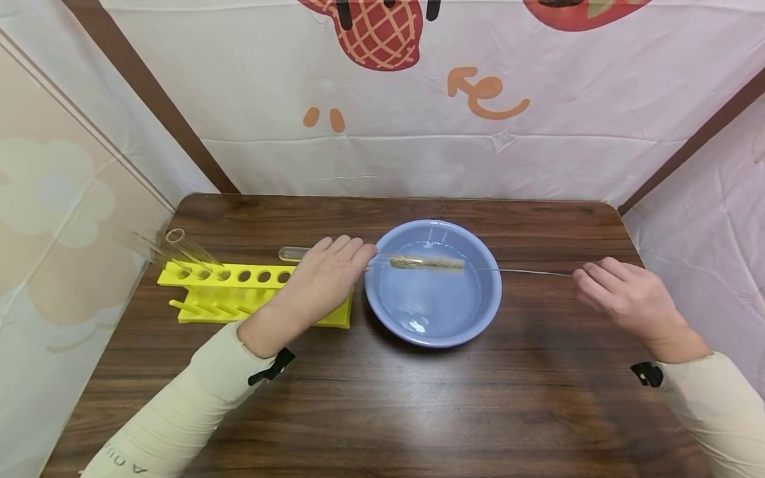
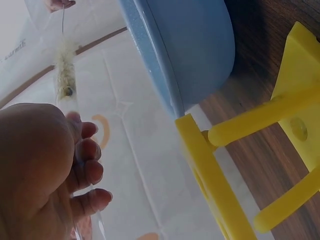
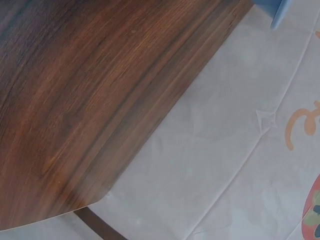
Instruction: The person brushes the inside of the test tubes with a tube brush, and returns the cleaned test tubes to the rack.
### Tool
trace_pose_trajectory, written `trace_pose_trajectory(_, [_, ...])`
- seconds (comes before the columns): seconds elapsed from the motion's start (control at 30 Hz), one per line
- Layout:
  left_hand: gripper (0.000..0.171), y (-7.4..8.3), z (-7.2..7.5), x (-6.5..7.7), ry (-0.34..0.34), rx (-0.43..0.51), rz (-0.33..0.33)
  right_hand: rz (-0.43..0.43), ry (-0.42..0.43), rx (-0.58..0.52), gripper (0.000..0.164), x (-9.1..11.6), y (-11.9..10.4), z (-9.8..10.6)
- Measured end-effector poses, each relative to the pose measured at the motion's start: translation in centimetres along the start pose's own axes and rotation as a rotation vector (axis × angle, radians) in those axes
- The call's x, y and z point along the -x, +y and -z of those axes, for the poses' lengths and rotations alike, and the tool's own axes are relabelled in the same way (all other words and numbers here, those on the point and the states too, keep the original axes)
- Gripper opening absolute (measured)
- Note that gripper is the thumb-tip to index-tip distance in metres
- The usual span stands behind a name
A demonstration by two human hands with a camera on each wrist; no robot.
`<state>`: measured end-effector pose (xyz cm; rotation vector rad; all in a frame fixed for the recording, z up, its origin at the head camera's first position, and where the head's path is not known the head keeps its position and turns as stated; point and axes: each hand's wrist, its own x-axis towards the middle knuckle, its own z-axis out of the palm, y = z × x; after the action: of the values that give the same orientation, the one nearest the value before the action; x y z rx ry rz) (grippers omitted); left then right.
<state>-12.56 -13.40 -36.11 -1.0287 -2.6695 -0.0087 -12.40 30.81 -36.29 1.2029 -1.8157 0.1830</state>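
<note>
My left hand grips a clear glass test tube, held level with its rounded end poking out to the left. A test tube brush enters the tube's mouth from the right. Part of its pale bristles is pressed inside the glass, and the rest sticks out over the blue basin. Out to the right, my right hand pinches the brush's thin wire handle. In the left wrist view the fingers curl round the tube, with the bristles beyond them. The right wrist view leaves the right hand out.
Water lies in the basin. Left of it, partly behind my left forearm, stands a yellow test tube rack with pegs along its front. Several glass tubes lean in its left holes. A printed curtain hangs behind the wooden table.
</note>
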Motion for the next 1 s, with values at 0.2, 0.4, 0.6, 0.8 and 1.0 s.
trace_pose_trajectory(0.2, [0.024,0.0,0.1,0.0,-0.005,-0.002,-0.006,-0.008,0.026,0.017,0.029,0.4,0.1,0.0])
trace_pose_trajectory(0.4, [0.023,-0.1,0.1,0.0,-0.003,0.002,0.001,-0.012,0.038,0.035,0.027,1.1,0.3,-0.1])
trace_pose_trajectory(0.6, [0.022,-0.2,0.1,0.0,-0.005,0.004,0.001,-0.016,0.039,0.034,0.026,1.4,0.5,-0.1])
trace_pose_trajectory(0.8, [0.024,-0.3,0.0,0.0,-0.013,0.01,0.006,-0.009,0.044,0.046,0.026,1.4,0.6,-0.1])
trace_pose_trajectory(1.0, [0.025,-0.3,-0.1,0.1,-0.007,0.012,0.006,-0.007,0.037,0.047,0.026,1.5,0.6,-0.1])
